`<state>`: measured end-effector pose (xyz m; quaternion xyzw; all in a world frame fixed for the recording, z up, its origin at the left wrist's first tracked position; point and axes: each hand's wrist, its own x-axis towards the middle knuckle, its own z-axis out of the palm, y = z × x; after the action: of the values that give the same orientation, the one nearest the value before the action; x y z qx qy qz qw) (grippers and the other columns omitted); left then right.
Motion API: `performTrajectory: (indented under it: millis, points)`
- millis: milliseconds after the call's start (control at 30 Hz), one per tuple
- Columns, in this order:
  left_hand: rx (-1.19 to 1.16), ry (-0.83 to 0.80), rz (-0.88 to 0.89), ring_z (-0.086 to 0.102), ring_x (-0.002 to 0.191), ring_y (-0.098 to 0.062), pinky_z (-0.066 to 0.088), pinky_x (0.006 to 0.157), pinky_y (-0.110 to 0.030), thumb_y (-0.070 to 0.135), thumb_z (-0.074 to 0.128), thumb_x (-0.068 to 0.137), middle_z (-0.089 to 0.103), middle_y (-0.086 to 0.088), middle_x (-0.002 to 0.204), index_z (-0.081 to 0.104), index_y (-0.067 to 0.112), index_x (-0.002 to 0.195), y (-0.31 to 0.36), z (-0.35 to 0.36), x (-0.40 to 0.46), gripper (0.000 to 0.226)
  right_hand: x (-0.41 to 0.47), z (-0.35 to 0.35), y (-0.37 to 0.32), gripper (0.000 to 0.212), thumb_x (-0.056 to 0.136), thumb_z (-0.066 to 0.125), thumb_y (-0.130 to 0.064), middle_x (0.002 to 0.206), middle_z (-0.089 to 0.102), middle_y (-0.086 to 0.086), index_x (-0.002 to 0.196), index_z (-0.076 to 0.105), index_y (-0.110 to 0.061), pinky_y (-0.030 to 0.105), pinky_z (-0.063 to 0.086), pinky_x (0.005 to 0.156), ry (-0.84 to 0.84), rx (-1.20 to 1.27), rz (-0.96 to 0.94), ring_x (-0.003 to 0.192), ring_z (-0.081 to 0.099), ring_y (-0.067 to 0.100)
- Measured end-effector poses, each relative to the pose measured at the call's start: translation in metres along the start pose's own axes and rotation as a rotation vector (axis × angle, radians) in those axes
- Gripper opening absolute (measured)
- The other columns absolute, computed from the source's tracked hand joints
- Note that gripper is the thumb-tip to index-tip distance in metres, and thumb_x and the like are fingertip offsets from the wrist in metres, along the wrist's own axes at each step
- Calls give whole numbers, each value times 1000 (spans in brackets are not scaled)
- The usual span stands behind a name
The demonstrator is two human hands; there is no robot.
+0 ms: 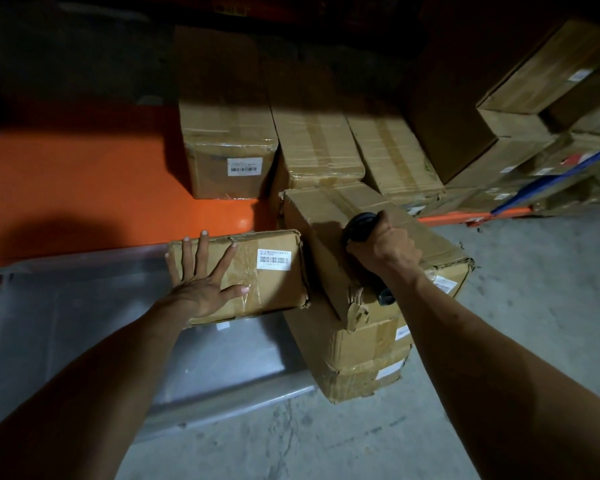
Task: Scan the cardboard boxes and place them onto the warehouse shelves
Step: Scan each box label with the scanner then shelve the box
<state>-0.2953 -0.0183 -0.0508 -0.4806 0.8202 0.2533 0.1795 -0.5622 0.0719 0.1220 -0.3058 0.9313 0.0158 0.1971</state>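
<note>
fingers of left hand spread flat on small box, maybe to keep barcode label facing up. right hand wrapped tight round black scanner, pointing toward label. resting by orange shelf, not yet put away.

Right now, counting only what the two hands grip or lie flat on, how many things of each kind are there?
cardboard box: 1, under the left hand
scanner: 1, gripped by the right hand
Total: 2

Left grip spread flat, right grip fisted, both arms outstretched.
</note>
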Motion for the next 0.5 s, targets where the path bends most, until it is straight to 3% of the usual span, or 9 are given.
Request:
performTrajectory:
  millis: [133, 233, 300, 367, 500]
  points:
    - [-17, 8, 16, -61, 119, -25, -34, 102, -56, 89, 28, 78, -63, 5, 134, -37, 59, 131, -1, -1, 0, 89, -3, 3, 2, 73, 94, 67, -50, 107, 58, 10, 146, 26, -19, 39, 41, 79, 18, 47, 12, 105, 65, 34]
    - [-23, 14, 19, -59, 122, -26, -35, 101, -56, 89, 28, 77, -62, 5, 136, -35, 59, 132, -1, 1, 0, 89, -6, 8, 3, 78, 93, 69, -51, 118, 64, 15, 148, 24, -19, 40, 42, 78, 58, 85, 4, 101, 63, 34]
    - [-16, 23, 12, -58, 125, -28, -34, 102, -57, 89, 27, 77, -61, 4, 137, -36, 57, 132, 0, 2, 1, 90, -9, 13, 5, 92, 89, 70, -57, 131, 58, 22, 154, 17, -19, 49, 48, 90, 126, 59, -63, 115, 59, 39]
    - [-12, 33, 4, -56, 126, -29, -32, 103, -58, 89, 27, 77, -61, 3, 137, -37, 56, 132, -1, 3, 2, 90, -14, 18, 2, 103, 87, 66, -66, 144, 45, 26, 160, 12, -19, 56, 41, 106, 187, -11, -132, 131, 47, 45]
    - [-23, 60, 16, -53, 130, -30, -29, 105, -60, 89, 27, 78, -59, 2, 140, -36, 57, 133, -4, 6, 4, 90, -8, 32, -4, 99, 90, 52, -75, 149, 40, 26, 162, 12, -22, 56, 35, 111, 201, -156, -162, 135, 41, 46]
